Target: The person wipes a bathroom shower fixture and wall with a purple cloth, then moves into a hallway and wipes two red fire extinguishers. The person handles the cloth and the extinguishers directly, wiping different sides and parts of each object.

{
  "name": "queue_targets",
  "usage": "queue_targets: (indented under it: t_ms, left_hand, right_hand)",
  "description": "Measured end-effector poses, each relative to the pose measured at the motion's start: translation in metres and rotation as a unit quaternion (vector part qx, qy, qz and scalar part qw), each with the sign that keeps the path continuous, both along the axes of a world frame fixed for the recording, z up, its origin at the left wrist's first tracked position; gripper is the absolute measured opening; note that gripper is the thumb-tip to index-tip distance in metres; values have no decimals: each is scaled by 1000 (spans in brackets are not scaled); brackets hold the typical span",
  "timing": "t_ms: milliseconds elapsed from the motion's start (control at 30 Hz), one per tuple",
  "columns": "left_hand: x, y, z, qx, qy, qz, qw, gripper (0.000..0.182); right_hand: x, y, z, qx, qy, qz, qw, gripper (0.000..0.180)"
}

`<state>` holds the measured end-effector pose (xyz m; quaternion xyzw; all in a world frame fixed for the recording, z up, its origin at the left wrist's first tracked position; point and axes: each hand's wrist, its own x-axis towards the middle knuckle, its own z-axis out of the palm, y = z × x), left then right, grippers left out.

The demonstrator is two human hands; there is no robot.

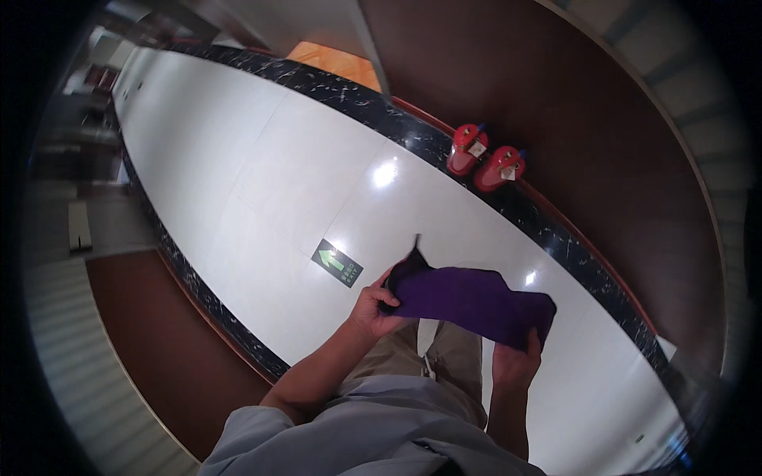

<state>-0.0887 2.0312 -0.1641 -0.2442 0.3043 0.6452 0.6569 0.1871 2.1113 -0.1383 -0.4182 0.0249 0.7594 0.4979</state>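
A purple fabric piece with dark edging (458, 300) stretches between my two hands in front of my waist. My left hand (378, 309) grips its left end, with the thumb lying over the dark edge. A black, pointed flap (415, 256) sticks up from that end, above the fingers. At the lower right corner, my right hand (521, 357) pinches the fabric, the fingers partly hidden behind it. The piece sags slightly and creases toward the right. Whether it is a bag or a flat cloth, I cannot tell.
Two red fire extinguishers (499, 169) stand against the brown wall panel (536, 101), on the black marble border (411, 128). Glossy pale tiles (262, 154) cover the corridor floor. A floor sign with a green arrow (336, 263) and writing lies left of my hands.
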Motion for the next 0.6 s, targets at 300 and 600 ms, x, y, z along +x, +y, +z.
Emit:
queue_targets:
  t_ms: [300, 600]
  left_hand:
    - [-17, 63, -68, -183, -28, -206, 961, 65]
    - [32, 196, -100, -84, 267, -366, 887, 79]
  right_hand:
    - [14, 18, -96, -82, -96, -90, 988, 49]
    - [8, 97, -177, -88, -90, -99, 987, 47]
